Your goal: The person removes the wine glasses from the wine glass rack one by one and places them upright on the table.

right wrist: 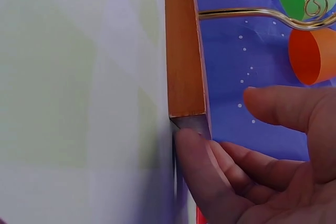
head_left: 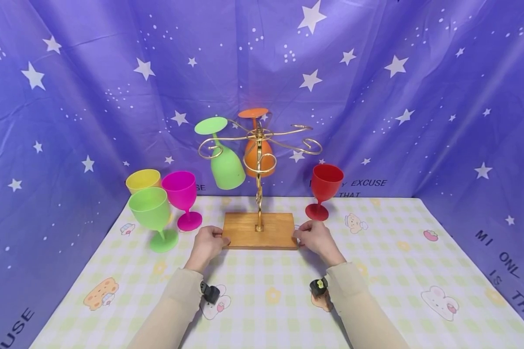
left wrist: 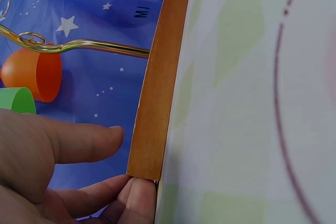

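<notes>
A gold wire wine glass rack (head_left: 259, 194) stands upright on a rectangular wooden base (head_left: 240, 232). My left hand (head_left: 208, 245) holds the left end of the base, and my right hand (head_left: 316, 237) holds the right end. Fingertips meet the end faces in both wrist views, while each thumb (left wrist: 100, 142) is up on the top side of the wood. Upside down on the rack's left arm hangs a light green goblet (head_left: 227, 167), tilted. An orange goblet (head_left: 252, 155) hangs behind the central post. The other curled arms to the right hold nothing.
On the left of the checked tablecloth (head_left: 270, 320) stand a yellow goblet (head_left: 143, 180), a magenta goblet (head_left: 180, 190) and a green goblet (head_left: 150, 209). A red goblet (head_left: 326, 183) stands upright behind my right hand. Purple star-printed curtains (head_left: 253, 58) enclose the back and sides.
</notes>
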Demonstrator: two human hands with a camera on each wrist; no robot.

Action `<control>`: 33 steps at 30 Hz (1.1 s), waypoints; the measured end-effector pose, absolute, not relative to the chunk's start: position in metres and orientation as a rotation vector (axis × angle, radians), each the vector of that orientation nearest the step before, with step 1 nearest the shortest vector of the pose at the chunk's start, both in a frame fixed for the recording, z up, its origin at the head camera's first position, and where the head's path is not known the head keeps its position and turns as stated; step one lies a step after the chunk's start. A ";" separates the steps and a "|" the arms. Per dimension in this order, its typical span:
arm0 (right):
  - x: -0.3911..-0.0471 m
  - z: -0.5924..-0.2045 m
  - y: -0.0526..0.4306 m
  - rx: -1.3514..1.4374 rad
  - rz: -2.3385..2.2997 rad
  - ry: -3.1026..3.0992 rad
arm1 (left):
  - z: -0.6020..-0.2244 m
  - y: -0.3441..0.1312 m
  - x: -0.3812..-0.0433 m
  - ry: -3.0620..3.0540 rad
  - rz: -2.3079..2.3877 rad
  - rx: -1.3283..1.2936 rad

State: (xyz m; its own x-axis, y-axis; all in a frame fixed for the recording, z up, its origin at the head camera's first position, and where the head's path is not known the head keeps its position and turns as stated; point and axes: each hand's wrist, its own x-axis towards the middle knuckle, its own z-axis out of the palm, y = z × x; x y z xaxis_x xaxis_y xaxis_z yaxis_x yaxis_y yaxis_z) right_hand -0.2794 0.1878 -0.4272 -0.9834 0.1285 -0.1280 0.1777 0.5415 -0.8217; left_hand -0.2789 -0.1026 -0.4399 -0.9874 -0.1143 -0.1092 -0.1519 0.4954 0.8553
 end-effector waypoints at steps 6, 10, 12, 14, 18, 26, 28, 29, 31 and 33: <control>-0.277 -0.428 0.186 0.283 -1.519 2.628 | -0.440 -0.103 -0.279 2.680 1.557 -0.226; -0.277 -0.429 0.185 0.289 -1.541 2.593 | -0.438 -0.102 -0.278 2.667 1.583 -0.228; -0.278 -0.430 0.185 0.295 -1.529 2.601 | -0.438 -0.102 -0.278 2.660 1.591 -0.227; -0.278 -0.431 0.185 0.285 -1.498 2.620 | -0.437 -0.103 -0.278 2.656 1.595 -0.217; -0.280 -0.433 0.184 0.265 -1.430 2.643 | -0.435 -0.105 -0.278 2.677 1.589 -0.192; -0.282 -0.436 0.185 0.225 -1.368 2.676 | -0.428 -0.106 -0.278 2.675 1.629 -0.146; -0.282 -0.436 0.185 0.227 -1.380 2.668 | -0.424 -0.105 -0.277 2.680 1.650 -0.117; -0.282 -0.436 0.185 0.226 -1.386 2.664 | -0.421 -0.104 -0.277 2.684 1.663 -0.104; -0.282 -0.436 0.185 0.226 -1.393 2.661 | -0.416 -0.103 -0.276 2.698 1.676 -0.086; -0.282 -0.436 0.186 0.222 -1.393 2.656 | -0.411 -0.102 -0.275 2.726 1.685 -0.070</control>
State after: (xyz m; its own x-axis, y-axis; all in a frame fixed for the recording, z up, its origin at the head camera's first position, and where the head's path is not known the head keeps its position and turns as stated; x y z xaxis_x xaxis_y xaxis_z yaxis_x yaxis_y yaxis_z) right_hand -0.2820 0.1860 -0.4361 -0.9802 0.0682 -0.1861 0.1919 0.5618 -0.8047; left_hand -0.2753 -0.1022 -0.4110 -0.9970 -0.0710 0.0315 -0.0036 0.4469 0.8946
